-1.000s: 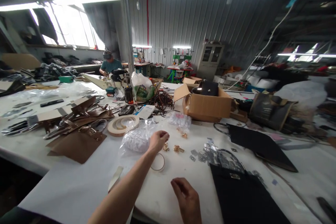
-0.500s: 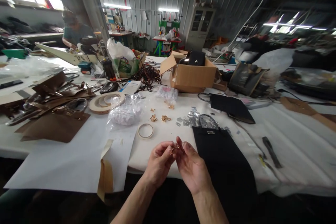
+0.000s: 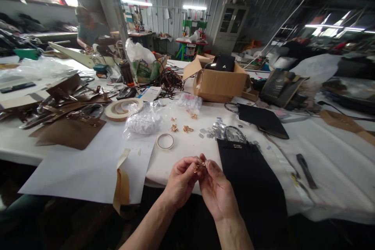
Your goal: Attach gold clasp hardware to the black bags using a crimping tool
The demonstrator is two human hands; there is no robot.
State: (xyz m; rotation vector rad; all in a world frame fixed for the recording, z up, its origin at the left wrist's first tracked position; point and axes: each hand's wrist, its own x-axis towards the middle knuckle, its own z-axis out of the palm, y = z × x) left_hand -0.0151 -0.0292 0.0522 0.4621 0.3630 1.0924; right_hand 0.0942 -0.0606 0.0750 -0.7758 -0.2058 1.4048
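Both hands meet above the table's front edge, fingertips pinched around small gold-coloured metal fittings. My left hand is closed on them from the left, and my right hand grips from the right with its palm partly turned up. Their exact shape is too small to make out. Small piles of similar gold metal pieces lie on the white cloth beyond my hands. Right of them are scattered flat silver metal plates. A black handbag with a gold clasp lies flat beside my right hand.
A tape roll and a plastic bag of white pieces lie to the left. Brown bag parts are heaped farther left. An open cardboard box stands behind. Another person sits at the far left.
The view has shifted slightly, so the table things appear a little to the right. My hands stay together, and the gold fittings between the fingertips show a little more clearly.
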